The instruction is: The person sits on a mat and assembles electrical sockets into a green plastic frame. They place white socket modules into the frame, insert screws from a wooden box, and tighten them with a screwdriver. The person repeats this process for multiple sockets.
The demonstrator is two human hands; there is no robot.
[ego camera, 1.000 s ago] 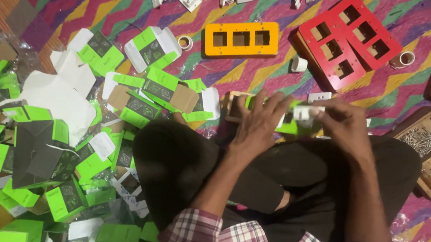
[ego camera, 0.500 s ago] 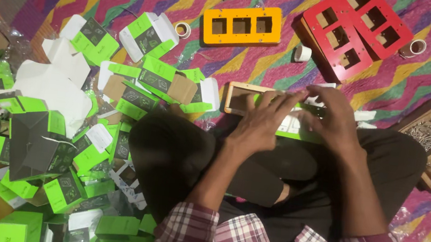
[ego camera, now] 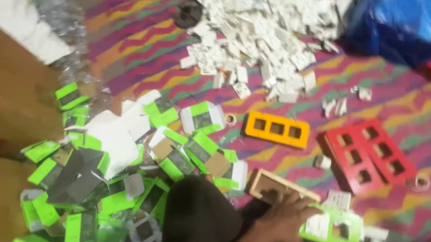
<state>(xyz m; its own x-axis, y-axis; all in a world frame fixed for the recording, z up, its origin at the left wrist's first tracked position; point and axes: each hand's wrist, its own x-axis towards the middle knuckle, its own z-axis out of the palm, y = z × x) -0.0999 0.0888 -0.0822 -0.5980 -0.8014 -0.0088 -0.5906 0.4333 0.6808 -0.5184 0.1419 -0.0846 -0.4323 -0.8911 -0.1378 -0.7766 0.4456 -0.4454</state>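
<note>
Left hand (ego camera: 283,217), fingers spread flat, presses a green plate (ego camera: 332,228) on the lap; wooden frame (ego camera: 282,185) at twelve o'clock. Right hand unseen.

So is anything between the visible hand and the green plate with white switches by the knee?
Nothing visible. The left hand lies at the left end of the green plate, fingers touching its edge; whether it grips is unclear. The right hand is out of view.

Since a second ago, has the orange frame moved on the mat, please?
No: the orange frame lies left of the red frames, as before; only the camera tilted.
</note>
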